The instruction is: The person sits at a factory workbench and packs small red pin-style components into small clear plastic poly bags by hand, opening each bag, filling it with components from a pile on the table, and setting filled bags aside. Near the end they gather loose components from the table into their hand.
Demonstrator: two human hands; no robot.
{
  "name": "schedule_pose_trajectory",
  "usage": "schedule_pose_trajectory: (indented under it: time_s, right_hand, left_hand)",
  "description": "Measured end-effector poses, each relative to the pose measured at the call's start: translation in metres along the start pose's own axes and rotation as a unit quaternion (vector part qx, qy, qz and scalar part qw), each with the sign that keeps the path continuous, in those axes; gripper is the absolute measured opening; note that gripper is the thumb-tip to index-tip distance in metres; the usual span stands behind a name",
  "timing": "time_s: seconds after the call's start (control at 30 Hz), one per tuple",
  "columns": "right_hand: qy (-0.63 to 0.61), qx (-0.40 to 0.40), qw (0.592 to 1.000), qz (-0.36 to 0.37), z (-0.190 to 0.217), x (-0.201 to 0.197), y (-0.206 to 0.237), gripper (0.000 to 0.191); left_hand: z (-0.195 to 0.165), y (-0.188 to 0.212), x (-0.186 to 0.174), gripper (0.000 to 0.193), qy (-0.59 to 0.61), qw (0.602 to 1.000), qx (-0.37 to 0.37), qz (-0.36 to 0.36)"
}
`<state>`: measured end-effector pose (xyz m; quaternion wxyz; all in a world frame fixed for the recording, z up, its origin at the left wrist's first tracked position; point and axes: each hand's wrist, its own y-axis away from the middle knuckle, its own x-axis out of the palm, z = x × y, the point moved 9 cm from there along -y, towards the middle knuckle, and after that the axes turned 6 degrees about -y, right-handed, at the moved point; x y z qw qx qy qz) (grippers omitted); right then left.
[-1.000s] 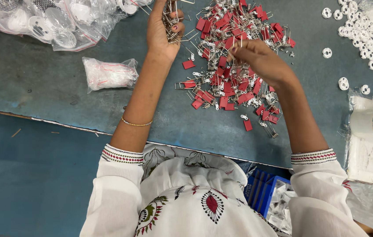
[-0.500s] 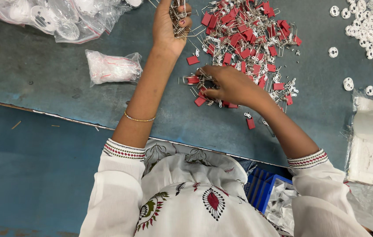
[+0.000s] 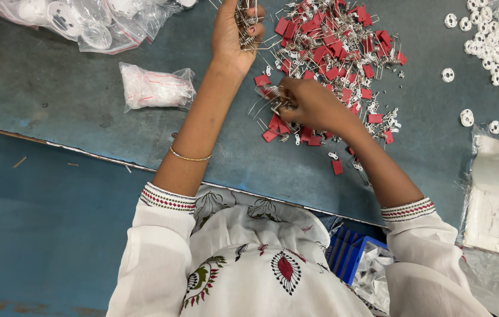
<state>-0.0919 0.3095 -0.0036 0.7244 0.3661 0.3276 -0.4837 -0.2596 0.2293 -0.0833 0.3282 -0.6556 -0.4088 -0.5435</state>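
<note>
Small red-tabbed wire spring piece (image 3: 274,101) pinched at the near-left edge of the scattered heap of red parts (image 3: 343,53), wire legs trailing left and toward the desk edge. Right hand (image 3: 314,105) directly over it, fingers (image 3: 287,94) closed narrow on the piece, knuckles up. Left hand (image 3: 234,32) farther out and to the left, raised, fingers curled tight round a bundle of wire springs (image 3: 248,23) standing roughly upright. Piece below and right of that bundle, well apart. Beyond, on the grey desk (image 3: 56,111): a small clear bag (image 3: 155,87) left, white rings (image 3: 496,47) far right.
</note>
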Motion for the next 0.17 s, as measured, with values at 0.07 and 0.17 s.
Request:
schedule_pose_trajectory:
  time_s: [0.07,0.17]
  right_hand:
    - [-0.037,-0.019,0.999,-0.004,-0.016,-0.004,-0.002,0.025]
    - [-0.186,-0.011,0.982,-0.002,-0.054,-0.008,0.002,0.020]
  left_hand:
    - [0.000,0.000,0.002,0.016,0.008,1.000,-0.001,0.008]
    - [-0.001,0.000,0.004,0.016,0.000,1.000,0.000,0.009]
